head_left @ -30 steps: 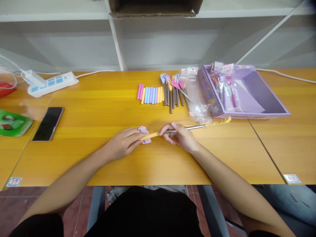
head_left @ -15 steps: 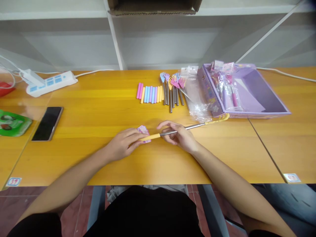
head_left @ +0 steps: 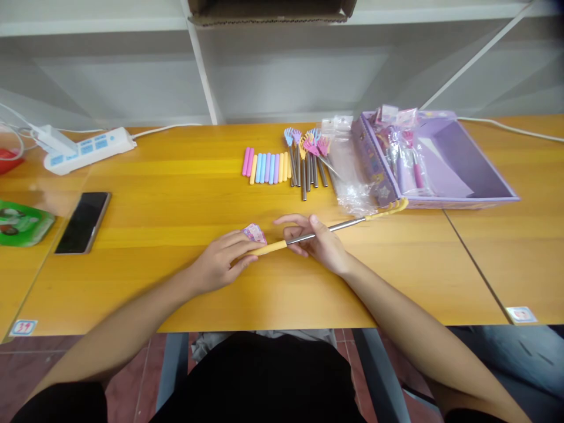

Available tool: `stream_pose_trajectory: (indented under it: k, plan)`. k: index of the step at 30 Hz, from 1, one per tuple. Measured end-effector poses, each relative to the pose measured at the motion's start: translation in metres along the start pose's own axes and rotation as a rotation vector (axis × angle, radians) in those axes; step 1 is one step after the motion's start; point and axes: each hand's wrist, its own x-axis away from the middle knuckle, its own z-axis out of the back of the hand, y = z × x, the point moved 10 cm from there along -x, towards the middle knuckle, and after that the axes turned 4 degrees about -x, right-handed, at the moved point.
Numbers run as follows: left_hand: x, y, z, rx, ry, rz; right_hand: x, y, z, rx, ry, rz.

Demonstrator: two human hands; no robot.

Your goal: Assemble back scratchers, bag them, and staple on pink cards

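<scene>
A yellow-handled back scratcher (head_left: 346, 224) with a metal shaft lies across both hands, its yellow claw end pointing right toward the purple box. My left hand (head_left: 220, 258) is closed on the yellow handle, thumb below and fingers above. Beside those fingers is a small pink printed card (head_left: 254, 233), partly hidden by them. My right hand (head_left: 321, 244) is closed around the metal shaft, with the index finger stretched out. Behind the hands lie a row of coloured handle tubes (head_left: 268, 168) and a bunch of back scratcher heads on metal shafts (head_left: 304, 176).
Clear plastic bags (head_left: 350, 170) lie beside an open purple box (head_left: 458, 204) holding bagged back scratchers (head_left: 409, 167). At the left are a phone (head_left: 83, 223), a green packet (head_left: 26, 223) and a white power strip (head_left: 92, 151). A cardboard box (head_left: 268, 20) sits on the shelf above.
My right index finger and thumb have shifted slightly on the shaft. The claw end has risen a little, while the handle end stays in my left hand.
</scene>
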Motion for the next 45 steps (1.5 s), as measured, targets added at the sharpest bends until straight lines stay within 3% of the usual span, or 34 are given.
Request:
stream_pose_trajectory:
  k: [15,45]
  plan:
    - [-0.003,0.011,0.005,0.016,0.062,-0.006,0.001,0.007,-0.002,0.019,0.015,-0.007]
    - [0.001,0.016,0.000,0.032,0.067,-0.036,0.006,0.008,-0.036,0.100,-0.103,-0.002]
